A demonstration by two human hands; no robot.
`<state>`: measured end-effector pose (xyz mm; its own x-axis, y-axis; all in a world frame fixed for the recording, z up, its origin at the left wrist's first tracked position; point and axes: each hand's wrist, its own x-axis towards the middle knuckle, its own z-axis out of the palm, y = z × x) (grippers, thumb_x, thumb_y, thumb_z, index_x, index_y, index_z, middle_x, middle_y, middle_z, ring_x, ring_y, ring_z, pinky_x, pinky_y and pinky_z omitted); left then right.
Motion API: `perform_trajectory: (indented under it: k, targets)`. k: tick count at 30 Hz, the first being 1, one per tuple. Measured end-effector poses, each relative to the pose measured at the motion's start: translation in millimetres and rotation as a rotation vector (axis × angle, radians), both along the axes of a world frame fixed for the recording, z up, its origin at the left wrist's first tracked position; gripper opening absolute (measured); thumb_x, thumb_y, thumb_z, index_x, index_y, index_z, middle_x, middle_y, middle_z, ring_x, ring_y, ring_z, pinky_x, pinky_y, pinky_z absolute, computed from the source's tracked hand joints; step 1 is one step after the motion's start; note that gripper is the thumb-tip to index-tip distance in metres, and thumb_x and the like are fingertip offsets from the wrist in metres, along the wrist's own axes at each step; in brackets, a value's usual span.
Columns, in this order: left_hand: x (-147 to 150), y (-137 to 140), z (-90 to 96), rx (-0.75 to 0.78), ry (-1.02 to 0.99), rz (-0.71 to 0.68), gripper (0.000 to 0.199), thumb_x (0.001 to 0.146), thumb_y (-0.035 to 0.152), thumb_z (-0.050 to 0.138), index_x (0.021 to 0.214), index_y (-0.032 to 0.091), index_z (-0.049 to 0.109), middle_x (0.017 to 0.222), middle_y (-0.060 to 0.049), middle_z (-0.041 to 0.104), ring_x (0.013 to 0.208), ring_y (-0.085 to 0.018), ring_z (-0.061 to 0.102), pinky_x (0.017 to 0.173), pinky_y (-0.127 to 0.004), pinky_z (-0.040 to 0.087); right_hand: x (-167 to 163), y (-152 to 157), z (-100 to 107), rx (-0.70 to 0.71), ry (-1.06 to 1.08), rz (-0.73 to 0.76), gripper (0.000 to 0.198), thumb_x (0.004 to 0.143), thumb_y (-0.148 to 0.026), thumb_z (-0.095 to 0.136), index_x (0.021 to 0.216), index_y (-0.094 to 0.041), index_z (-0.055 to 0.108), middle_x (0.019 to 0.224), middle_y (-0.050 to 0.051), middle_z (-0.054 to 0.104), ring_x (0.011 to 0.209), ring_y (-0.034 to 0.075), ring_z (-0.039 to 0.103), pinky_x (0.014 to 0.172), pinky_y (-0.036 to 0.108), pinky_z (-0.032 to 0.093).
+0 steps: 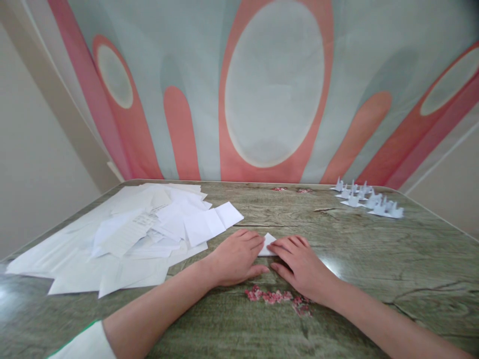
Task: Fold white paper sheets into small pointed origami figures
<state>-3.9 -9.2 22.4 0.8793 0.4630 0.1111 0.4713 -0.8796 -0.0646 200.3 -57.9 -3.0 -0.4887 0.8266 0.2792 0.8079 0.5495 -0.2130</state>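
Note:
A small folded white paper (267, 243) with a pointed top lies on the table between my hands. My left hand (239, 255) is over its left side, fingers together and bent down onto it, thumb reaching along the near side. From the right, my right hand (297, 264) holds the other side, its index finger on the paper and its thumb lower down near the left thumb. The fingers cover both outer parts of the paper, so its full shape is hidden.
Left of my hands spreads a pile of white paper sheets (130, 271), with loose squares (209, 223) on top. Several white folded paper figures (354, 198) stand at the far right. The wood-grain table (374, 259) has printed pink flowers and ends at a patterned backdrop (207, 139).

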Motion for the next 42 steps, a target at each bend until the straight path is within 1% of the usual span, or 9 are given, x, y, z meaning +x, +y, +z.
perform_trajectory:
  k: [7,15,21,27,32,37,42]
  targets:
    - [-1,0,1.0,0.000,-0.006,-0.003,0.054,0.087,0.053,0.036,0.119,0.012,0.050,0.121,-0.010,0.056,0.113,-0.022,0.046,0.099,-0.033,0.026,4,-3,0,0.025,0.021,0.053,0.026,0.087,-0.030,0.050,0.109,-0.019,0.057,0.110,0.007,0.059,0.100,0.022,0.050,0.090,0.041,0.034]
    - [-1,0,1.6,-0.004,-0.008,0.001,0.055,0.087,0.055,0.033,0.118,0.013,0.051,0.120,-0.009,0.056,0.113,-0.021,0.046,0.099,-0.033,0.025,7,-5,0,0.067,-0.018,0.100,0.029,0.087,-0.031,0.051,0.112,-0.020,0.057,0.113,0.007,0.060,0.104,0.021,0.052,0.094,0.044,0.033]
    - [-1,0,1.6,0.006,0.000,0.000,0.055,0.087,0.055,0.034,0.118,0.013,0.051,0.121,-0.009,0.056,0.113,-0.021,0.045,0.100,-0.033,0.024,9,-10,5,0.098,-0.036,0.123,0.030,0.086,-0.035,0.051,0.110,-0.019,0.058,0.112,0.009,0.061,0.101,0.022,0.055,0.099,0.048,0.027]
    - [-1,0,0.8,0.006,0.005,0.005,0.055,0.087,0.055,0.034,0.118,0.013,0.051,0.121,-0.009,0.056,0.112,-0.021,0.047,0.099,-0.032,0.025,9,-11,10,0.075,-0.046,0.127,0.027,0.085,-0.035,0.052,0.104,-0.019,0.062,0.109,0.007,0.062,0.099,0.021,0.056,0.101,0.049,0.024]
    - [-1,1,2.2,0.002,0.008,-0.008,0.054,0.088,0.054,0.033,0.119,0.014,0.051,0.122,-0.009,0.055,0.112,-0.021,0.047,0.097,-0.032,0.027,9,-13,12,0.076,-0.052,0.109,0.028,0.085,-0.036,0.052,0.103,-0.018,0.063,0.109,0.009,0.063,0.098,0.022,0.057,0.097,0.046,0.029]
    - [-1,1,3.7,-0.007,0.012,-0.018,0.052,0.088,0.052,0.033,0.119,0.014,0.051,0.122,-0.009,0.055,0.112,-0.021,0.047,0.096,-0.031,0.028,12,-13,16,0.043,-0.072,0.088,0.024,0.086,-0.034,0.051,0.096,-0.018,0.065,0.108,0.008,0.064,0.094,0.021,0.058,0.089,0.042,0.034]
    - [-2,1,3.6,-0.013,0.007,-0.014,0.053,0.088,0.052,0.034,0.120,0.013,0.050,0.122,-0.009,0.055,0.113,-0.021,0.046,0.096,-0.031,0.028,19,-15,21,0.017,-0.152,0.018,0.018,0.084,-0.029,0.053,0.085,-0.019,0.068,0.098,0.007,0.065,0.089,0.021,0.058,0.084,0.040,0.034]
